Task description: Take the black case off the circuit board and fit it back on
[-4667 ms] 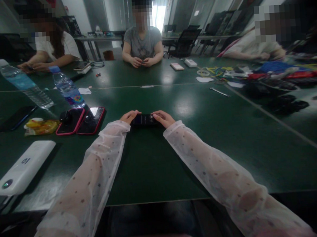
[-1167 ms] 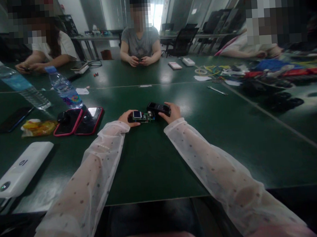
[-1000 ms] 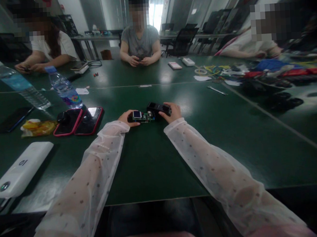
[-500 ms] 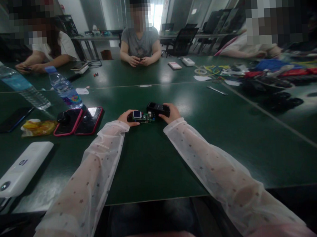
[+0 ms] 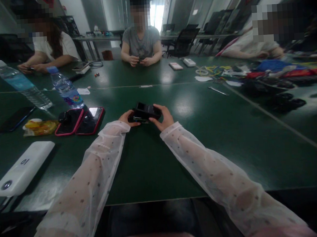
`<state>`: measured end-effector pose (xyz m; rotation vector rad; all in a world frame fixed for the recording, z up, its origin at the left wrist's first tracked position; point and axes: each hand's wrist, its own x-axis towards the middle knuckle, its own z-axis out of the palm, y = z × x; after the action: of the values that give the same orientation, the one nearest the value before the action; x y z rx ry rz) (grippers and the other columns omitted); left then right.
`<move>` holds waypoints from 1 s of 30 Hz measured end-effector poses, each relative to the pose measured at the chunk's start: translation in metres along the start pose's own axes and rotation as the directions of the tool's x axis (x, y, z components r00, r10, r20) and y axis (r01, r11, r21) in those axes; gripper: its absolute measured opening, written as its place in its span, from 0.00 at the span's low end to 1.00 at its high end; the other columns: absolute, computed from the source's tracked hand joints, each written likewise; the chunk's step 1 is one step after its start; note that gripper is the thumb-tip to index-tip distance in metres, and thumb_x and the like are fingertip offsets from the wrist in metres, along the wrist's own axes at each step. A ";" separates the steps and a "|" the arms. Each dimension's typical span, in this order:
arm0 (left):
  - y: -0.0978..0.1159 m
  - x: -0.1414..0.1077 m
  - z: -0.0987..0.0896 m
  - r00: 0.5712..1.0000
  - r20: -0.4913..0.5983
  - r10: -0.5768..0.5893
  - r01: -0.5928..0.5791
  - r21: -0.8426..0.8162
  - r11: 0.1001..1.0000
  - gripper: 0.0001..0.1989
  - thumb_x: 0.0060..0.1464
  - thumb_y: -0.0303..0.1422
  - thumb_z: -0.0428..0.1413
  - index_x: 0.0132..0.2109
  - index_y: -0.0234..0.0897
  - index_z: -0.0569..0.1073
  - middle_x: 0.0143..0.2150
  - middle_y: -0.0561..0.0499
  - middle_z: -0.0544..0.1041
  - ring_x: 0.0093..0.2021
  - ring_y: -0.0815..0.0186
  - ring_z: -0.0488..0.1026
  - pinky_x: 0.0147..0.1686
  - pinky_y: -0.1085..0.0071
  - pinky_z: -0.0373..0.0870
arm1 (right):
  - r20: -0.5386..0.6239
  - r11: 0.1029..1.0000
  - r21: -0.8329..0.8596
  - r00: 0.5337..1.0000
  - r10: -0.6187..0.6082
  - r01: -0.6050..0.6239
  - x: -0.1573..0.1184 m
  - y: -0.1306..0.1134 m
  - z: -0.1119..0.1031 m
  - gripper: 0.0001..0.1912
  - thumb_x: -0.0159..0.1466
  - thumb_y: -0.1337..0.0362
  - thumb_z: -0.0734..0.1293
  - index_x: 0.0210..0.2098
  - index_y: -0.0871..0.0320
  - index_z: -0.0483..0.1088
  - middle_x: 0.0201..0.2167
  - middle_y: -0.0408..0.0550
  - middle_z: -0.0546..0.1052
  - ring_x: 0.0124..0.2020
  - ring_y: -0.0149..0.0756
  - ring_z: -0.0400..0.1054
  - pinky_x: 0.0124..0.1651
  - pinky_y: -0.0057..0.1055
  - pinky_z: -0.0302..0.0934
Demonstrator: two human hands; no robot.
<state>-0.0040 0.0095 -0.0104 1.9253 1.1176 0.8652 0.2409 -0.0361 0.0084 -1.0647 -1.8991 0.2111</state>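
Just above the green table, my right hand (image 5: 163,117) grips a black plastic housing (image 5: 148,111) between thumb and fingers. Under that housing, my left hand (image 5: 127,118) is closed on a circuit board (image 5: 141,121), of which only the front edge shows. The housing lies over the board and hides most of it, its small screen included. Whether the two parts are joined or merely touching I cannot tell. Both forearms wear sheer white sleeves.
Left are two phones (image 5: 90,121) in red cases, a yellow packet (image 5: 39,127), a white power bank (image 5: 23,168) and water bottles (image 5: 67,89). Cables (image 5: 209,70) and a metal tool (image 5: 218,91) lie right. People sit around the table (image 5: 203,144).
My right hand has moved left, bringing the black housing from beside the circuit board to over it. The board's screen has become covered. My left hand has stayed nearly in place.
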 end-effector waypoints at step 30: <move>0.031 -0.008 -0.001 0.999 0.015 -0.039 0.040 -0.027 0.999 0.41 0.52 0.61 0.49 0.57 0.31 0.71 0.48 0.39 0.77 0.48 0.54 0.75 0.46 0.62 0.70 | 0.286 0.915 0.274 0.933 0.216 -0.296 0.000 0.017 0.001 0.30 0.55 0.44 0.70 0.52 0.50 0.63 0.47 0.51 0.73 0.51 0.48 0.67 0.54 0.49 0.61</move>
<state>0.0046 -0.0084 0.0147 1.8782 1.1260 0.8398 0.2500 -0.0257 -0.0010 -1.1047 -1.8558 0.8085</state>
